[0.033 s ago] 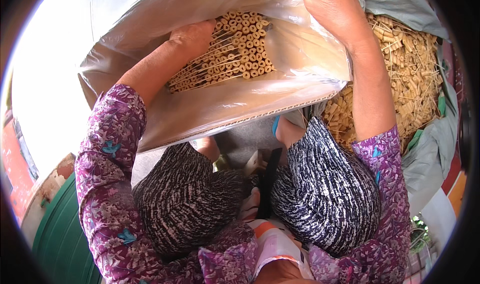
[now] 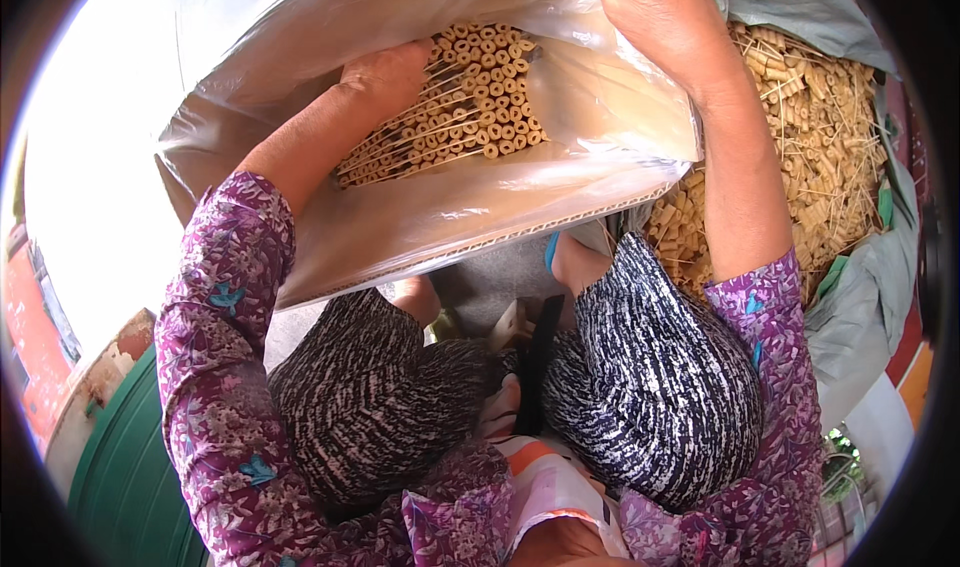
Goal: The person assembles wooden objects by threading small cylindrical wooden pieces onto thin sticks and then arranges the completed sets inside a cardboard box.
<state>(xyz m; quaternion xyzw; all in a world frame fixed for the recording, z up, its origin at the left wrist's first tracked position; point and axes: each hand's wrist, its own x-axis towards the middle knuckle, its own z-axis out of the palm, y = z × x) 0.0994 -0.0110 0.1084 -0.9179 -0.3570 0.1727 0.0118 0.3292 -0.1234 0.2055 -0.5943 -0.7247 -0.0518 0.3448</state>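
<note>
A cardboard box (image 2: 600,202) lined with clear plastic (image 2: 330,52) stands open in front of me, tilted. Inside lie rows of tan, ring-ended tubular pieces (image 2: 505,92), packed close with thin pale sticks (image 2: 415,142) running out from them. My left hand (image 2: 390,75) reaches into the box and rests at the left side of these rows; its fingers are hidden behind the hand. At the far right rim my right hand (image 2: 655,12) is curled closed on the clear plastic liner, partly cut off by the picture's top edge.
To the right, a grey-green cloth sack (image 2: 850,317) holds a heap of loose tan pieces with sticks (image 2: 815,147). A green round lid or tub (image 2: 125,457) stands at lower left. My knees (image 2: 650,367) are just below the box, and bright light fills the far left.
</note>
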